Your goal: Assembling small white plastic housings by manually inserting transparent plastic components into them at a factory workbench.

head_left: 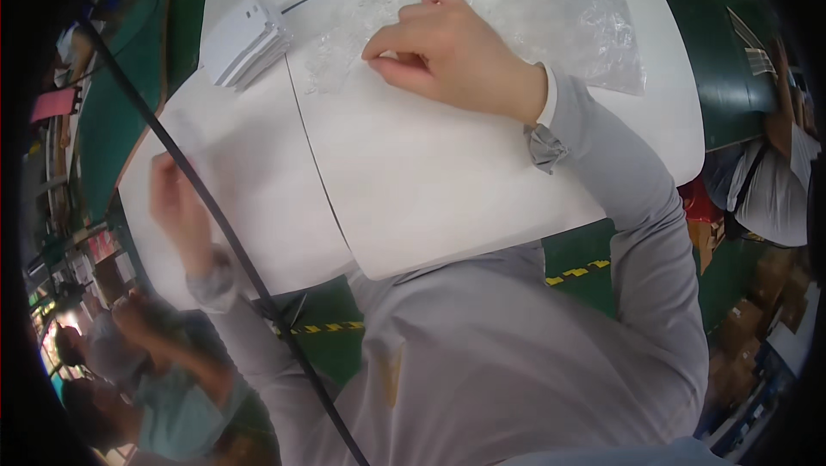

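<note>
Over the white table (447, 182), my right hand (456, 53) has thumb and index finger pressed together in a pinch. Whatever lies between those fingertips is too small to make out. Just beside them is a loose scatter of small clear plastic pieces (331, 57). To the left of the scatter stands a stack of flat white rectangular pieces (241, 40) with small dark slots on top. My left hand (176, 199) hovers by the table's left edge, smeared by motion. A pale blur shows above its fingers, and I cannot tell if it is held.
A clear plastic bag (602, 31) lies at the far right of the table, partly behind my right hand. A black cable or rod (224, 221) crosses the view on the left. People in light clothes (185, 406) (779, 182) are at both sides. Cartons (744, 320) stand at right.
</note>
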Available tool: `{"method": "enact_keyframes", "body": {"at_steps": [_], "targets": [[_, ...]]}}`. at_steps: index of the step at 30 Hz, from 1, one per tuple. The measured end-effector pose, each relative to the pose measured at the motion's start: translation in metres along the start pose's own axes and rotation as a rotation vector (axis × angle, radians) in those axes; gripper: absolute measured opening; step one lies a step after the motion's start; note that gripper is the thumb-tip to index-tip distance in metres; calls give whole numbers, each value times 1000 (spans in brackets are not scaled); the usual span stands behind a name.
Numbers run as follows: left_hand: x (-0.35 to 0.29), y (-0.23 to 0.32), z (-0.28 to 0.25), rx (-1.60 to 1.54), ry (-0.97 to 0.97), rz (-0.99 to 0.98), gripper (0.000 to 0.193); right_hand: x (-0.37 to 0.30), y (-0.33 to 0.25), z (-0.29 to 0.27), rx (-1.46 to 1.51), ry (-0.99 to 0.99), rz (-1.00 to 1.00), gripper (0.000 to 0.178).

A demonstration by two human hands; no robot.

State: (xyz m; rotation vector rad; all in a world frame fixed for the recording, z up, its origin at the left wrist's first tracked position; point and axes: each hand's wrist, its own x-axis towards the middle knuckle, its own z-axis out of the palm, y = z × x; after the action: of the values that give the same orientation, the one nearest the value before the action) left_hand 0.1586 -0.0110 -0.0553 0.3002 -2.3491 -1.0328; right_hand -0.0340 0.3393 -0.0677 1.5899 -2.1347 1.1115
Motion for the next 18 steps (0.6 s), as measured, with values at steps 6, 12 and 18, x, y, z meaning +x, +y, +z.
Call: {"method": "enact_keyframes", "body": {"at_steps": [6,12,18], "targets": [[-25,97,88,342,-374,533,13,4,3,5,14,11,69,4],[-18,91,103,247,-401,402,10,2,5,4,20,37,71,5],[3,83,112,297,-276,301,12,1,5,5,-13,6,47,8]]}}
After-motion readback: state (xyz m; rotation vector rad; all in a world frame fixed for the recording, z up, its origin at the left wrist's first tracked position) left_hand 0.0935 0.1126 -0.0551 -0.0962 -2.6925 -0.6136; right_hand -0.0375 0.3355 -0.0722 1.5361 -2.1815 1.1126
